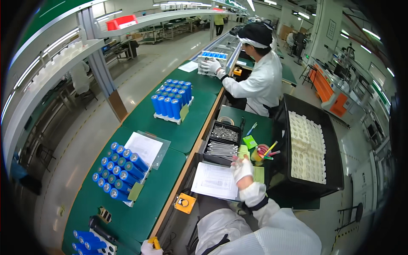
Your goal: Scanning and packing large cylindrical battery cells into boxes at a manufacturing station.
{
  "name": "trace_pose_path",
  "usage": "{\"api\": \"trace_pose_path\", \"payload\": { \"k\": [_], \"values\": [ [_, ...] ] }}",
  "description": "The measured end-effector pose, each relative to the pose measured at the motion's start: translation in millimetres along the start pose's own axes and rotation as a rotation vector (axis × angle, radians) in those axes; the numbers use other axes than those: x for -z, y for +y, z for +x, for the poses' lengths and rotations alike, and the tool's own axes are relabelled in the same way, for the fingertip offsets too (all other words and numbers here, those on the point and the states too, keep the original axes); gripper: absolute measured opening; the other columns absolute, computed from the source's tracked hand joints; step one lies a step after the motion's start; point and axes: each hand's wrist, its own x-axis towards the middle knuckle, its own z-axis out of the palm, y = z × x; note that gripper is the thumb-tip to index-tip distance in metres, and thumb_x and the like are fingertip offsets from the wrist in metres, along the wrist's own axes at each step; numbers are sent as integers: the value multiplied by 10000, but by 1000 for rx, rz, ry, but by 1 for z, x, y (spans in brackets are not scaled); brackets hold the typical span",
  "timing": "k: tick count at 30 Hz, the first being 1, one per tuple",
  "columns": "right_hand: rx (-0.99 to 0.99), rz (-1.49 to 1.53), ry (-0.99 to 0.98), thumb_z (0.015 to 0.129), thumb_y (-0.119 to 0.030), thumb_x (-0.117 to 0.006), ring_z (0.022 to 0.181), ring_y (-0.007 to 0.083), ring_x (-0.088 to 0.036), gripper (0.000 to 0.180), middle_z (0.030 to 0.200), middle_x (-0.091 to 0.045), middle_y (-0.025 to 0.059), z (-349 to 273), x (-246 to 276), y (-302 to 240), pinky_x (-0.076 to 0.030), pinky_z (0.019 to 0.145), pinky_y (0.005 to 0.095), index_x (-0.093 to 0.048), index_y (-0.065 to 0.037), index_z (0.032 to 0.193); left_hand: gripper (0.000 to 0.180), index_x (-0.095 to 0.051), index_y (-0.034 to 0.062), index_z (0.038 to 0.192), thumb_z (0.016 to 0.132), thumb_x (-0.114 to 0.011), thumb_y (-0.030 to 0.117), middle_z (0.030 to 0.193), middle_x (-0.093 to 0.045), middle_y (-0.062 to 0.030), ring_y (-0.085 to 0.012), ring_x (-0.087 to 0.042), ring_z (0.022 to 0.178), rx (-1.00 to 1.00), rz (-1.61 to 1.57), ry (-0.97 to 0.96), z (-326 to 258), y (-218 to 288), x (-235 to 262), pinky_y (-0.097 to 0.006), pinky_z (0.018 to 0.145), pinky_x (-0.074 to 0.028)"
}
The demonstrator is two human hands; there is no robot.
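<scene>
Single head view, high, looking down along green workbench (140, 221), close.

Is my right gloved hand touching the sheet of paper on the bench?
Touching. The head view shows the right hand in its white glove resting on the upper right corner of the paper sheet, no gap visible.

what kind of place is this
Most likely a battery-pack assembly line in a factory: racks of blue cylindrical cells ride a long green conveyor belt, a black bin of white cell holders stands alongside, and a white-coated co-worker works further along.
</scene>
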Motion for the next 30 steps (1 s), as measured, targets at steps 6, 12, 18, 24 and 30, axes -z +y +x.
{"api": "trace_pose_path", "payload": {
  "k": [6, 12, 18, 24, 30],
  "values": [
    [-52, -545, -475, 904, -85, -521, 704, 202, -593, 243, 839, -614, 100, -79, -26, 64, -489, 608, 319, -567, -23, 1135, 126, -724, 81, 845, 728, -688, 50, 699, -636, -122, -306, -621, 613, 151, -170, 54, -4, -34, -24, -368, 563, -483],
    [-154, -866, -1270, 905, 19, -527, 704, 193, -630, 93, 819, -638, 131, -223, -96, 92, -523, 653, 320, -589, 20, 975, 120, -734, 84, 879, 766, -703, 106, 812, -694, -131, -298, -652, 665, 62, -254, -23, -9, -8, -4, -355, 609, -533],
    [-284, -478, -2723, 870, -170, -605, 870, 300, -662, 227, 1009, -656, 183, -323, -193, 122, -551, 675, 407, -656, 8, 1001, 133, -708, 72, 805, 811, -712, 205, 688, -635, -137, -303, -640, 619, 484, 59, 153, -54, -12, 91, -357, 547, -498],
    [142, 225, -2400, 858, -306, -598, 727, 319, -624, 362, 955, -639, 186, -358, -142, 151, -525, 641, 381, -674, 5, 1029, 142, -699, 46, 990, 859, -645, 33, 818, -687, -114, -196, -665, 703, 937, 60, 444, -87, -69, 114, -306, 664, -519],
    [200, 93, -2386, 824, -293, -602, 698, 299, -614, 382, 882, -625, 161, -350, -167, 138, -527, 646, 388, -679, 16, 1036, 431, -586, 6, 1179, 769, -699, 72, 1239, -514, -170, -346, -507, 1090, 914, 386, 456, -62, -103, 85, -399, 935, -452]
  ]
}}
